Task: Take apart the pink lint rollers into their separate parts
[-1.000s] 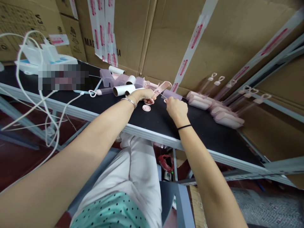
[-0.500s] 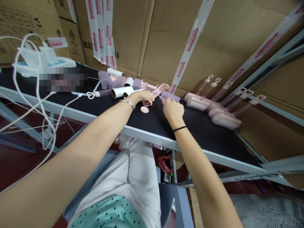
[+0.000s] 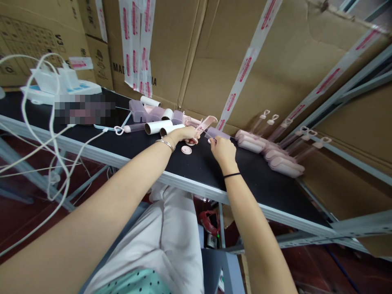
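My left hand is closed round a pink plastic lint-roller frame, holding it tilted above the black table. My right hand pinches a thin metal rod whose tip meets the pink frame. A small round pink cap lies on the table just below my left hand. Behind my hands lie white paper rolls and translucent purple covers.
A row of finished pink rollers with heart-ended handles lies at the right, against taped cardboard boxes. A white device with looping white cables sits at the far left. A metal shelf frame runs along the right.
The view has tilted slightly; both hands stay together at the pink frame, with the rod still held against it. Nothing was picked up or let go.
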A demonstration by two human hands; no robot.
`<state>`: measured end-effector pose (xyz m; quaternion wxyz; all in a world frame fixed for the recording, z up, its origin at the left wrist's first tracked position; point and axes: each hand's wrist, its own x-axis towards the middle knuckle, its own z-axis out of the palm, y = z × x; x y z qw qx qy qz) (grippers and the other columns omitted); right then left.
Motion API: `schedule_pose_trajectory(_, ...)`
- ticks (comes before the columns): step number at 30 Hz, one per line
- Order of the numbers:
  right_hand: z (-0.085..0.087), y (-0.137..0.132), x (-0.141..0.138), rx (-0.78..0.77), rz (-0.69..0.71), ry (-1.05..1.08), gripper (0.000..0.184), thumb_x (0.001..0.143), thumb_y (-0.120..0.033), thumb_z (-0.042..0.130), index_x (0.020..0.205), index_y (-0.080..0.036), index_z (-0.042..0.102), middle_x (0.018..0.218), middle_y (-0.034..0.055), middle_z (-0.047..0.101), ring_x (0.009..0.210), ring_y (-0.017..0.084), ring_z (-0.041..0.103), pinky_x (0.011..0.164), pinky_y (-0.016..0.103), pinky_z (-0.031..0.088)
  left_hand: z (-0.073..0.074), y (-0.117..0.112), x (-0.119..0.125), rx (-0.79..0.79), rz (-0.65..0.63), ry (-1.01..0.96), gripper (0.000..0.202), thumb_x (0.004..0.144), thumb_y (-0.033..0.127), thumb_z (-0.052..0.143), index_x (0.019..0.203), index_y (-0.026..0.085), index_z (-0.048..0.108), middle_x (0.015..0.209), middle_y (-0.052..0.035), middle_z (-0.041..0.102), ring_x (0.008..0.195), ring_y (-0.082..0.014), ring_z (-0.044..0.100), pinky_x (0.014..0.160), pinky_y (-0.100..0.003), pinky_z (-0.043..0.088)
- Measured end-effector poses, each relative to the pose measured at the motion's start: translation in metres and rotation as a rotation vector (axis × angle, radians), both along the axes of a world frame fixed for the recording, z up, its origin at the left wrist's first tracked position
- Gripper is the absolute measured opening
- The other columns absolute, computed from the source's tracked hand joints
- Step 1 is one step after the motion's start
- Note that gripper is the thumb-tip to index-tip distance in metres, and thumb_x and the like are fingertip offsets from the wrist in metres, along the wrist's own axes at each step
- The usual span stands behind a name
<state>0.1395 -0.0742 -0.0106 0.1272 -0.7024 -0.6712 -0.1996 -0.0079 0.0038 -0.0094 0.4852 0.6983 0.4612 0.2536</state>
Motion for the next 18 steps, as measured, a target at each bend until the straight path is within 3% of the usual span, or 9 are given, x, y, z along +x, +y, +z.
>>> schedule_pose_trajectory(5,0.0050,-0.0067,-0.0012,-0.019,-0.035,0.023,0.039,0.090,-0.043,0.034,0.097,-0.018,0.064,0.090,0.0134,0.066,0.086,0.025,0.063,0.073,0.033,0.045,0.0016,-0.0011,0.0014,-0.015,-0.003,-0.012,0.016,0.072,0.015,0.059,0.065,0.016,0.045,0.043,0.0046,0.045,0.034,-0.0044,0.039,0.038,-0.017,0.030)
schedule_pose_trajectory(13,0.0042,-0.0069,-0.0008,-0.030,-0.014,0.083,0.040,0.090,-0.044,0.033,0.097,-0.018,0.063,0.089,0.0135,0.066,0.086,0.026,0.063,0.072,0.033,0.045,-0.0016,0.0011,0.0012,-0.028,0.000,-0.046,0.015,0.075,0.016,0.058,0.068,0.016,0.045,0.046,0.0032,0.046,0.034,-0.0046,0.039,0.037,-0.017,0.028)
schedule_pose_trajectory(18,0.0021,-0.0046,-0.0014,-0.047,0.030,0.113,0.034,0.092,-0.036,0.031,0.098,-0.018,0.059,0.088,0.0112,0.066,0.086,0.024,0.063,0.073,0.031,0.044,-0.0007,-0.0015,0.0008,-0.028,-0.002,-0.069,0.018,0.073,0.015,0.061,0.066,0.016,0.045,0.048,0.0028,0.048,0.036,-0.0041,0.041,0.038,-0.016,0.029)
